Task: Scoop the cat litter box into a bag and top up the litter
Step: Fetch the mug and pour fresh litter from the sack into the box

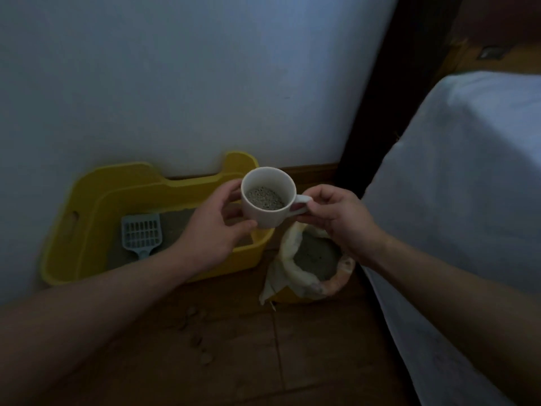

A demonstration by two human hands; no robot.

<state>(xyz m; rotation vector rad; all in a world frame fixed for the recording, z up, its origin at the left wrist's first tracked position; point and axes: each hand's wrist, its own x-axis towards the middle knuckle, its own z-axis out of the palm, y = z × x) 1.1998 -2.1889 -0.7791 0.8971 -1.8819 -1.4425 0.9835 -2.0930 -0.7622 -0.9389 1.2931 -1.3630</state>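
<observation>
white ceramic mug (268,213) of litter: right hand (342,221) fingers pinch its handle, left hand (215,227) fingers wrap its body. Tip early and the grains miss the yellow plastic litter box (87,218) and hit the wooden floor (234,347).

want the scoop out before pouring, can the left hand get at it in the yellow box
Probably yes, once free: the scoop lies uncovered in the box near the left hand, but that hand cups the mug, whose handle the right hand pinches.
</observation>
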